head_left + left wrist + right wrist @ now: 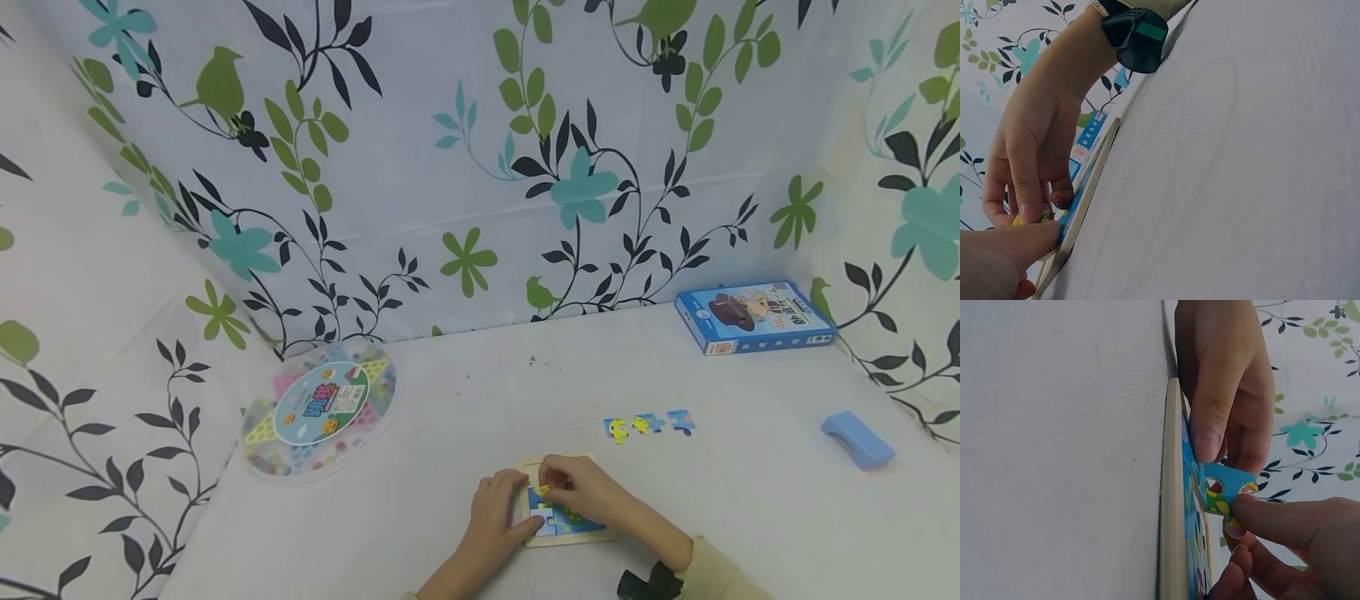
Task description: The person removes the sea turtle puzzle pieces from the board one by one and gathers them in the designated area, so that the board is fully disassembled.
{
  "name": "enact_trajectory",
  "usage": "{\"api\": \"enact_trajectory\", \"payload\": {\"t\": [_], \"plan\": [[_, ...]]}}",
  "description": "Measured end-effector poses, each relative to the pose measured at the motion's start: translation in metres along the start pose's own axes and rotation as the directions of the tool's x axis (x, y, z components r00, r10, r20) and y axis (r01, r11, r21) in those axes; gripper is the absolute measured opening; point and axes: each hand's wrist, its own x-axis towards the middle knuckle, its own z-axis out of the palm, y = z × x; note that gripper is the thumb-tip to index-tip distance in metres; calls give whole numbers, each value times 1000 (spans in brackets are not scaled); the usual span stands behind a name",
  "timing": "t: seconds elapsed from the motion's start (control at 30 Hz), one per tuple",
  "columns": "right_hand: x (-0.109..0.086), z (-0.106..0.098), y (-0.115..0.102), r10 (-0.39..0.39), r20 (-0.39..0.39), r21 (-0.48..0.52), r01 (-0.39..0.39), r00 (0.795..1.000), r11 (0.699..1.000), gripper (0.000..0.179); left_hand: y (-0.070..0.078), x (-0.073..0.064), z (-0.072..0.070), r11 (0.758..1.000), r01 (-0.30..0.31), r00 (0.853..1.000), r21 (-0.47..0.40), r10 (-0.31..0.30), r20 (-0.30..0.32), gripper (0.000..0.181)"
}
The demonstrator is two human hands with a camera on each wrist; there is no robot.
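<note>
Your right hand is pinching a blue-and-yellow puzzle piece between thumb and fingertips, and that grip is holding its outer end. The piece is leaning up at a tilt from the wooden tray, its inner edge sitting right at the laid pieces; whether it's touching them, I can't tell. Your left hand is resting on the tray's left side, thumb apart from the fingers, its tip lying just beside the pinched piece. Beyond your hands, three loose pieces are lying in a row on the surface.
</note>
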Motion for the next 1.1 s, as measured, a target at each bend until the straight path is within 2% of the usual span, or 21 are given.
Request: {"api": "enact_trajectory", "payload": {"t": [0.47,0.73,1.1], "plan": [[1,-2,1,17,3,81,-17,1000,997,14,0,1,0,1000,4,1000,25,-4,2,47],[2,-1,2,51,-49,28,-49,998,998,14,0,3,-1,999,-2,1000,44,1,17,50],[1,0,3,59,-39,-11,-60,997,998,17,2,3,0,998,40,998,45,-42,39,49]]}}
